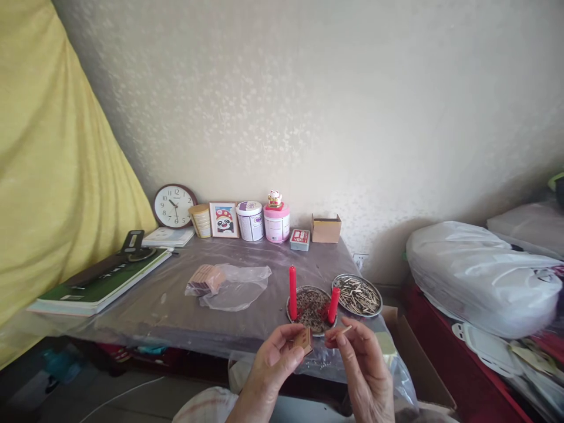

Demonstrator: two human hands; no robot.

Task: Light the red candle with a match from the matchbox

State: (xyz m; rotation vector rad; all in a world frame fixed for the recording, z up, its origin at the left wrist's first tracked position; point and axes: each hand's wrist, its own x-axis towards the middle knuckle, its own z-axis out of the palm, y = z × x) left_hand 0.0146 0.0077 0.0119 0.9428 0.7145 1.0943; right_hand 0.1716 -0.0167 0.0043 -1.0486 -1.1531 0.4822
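Note:
A small brown matchbox (303, 341) is gripped between the thumb and fingers of my left hand (277, 359). To its right, my right hand (363, 367) pinches a thin matchstick (346, 329). Just beyond both hands, a tall red candle (292, 294) and a shorter, tilted red candle (333, 304) stand in a round plate (314, 288) covered with dark and red bits. I see no flame on either candle. Another round plate (379, 296), heaped with used-looking matchsticks (358, 295), sits at its right.
A pack of matchboxes (207, 277) in clear plastic lies left of the candles. Along the wall stand a clock (175, 205), a panda picture (224, 220), tins (250, 222), a flat red-topped tin (300, 239) and an open cardboard box (326, 229). White bags (480, 276) are at right.

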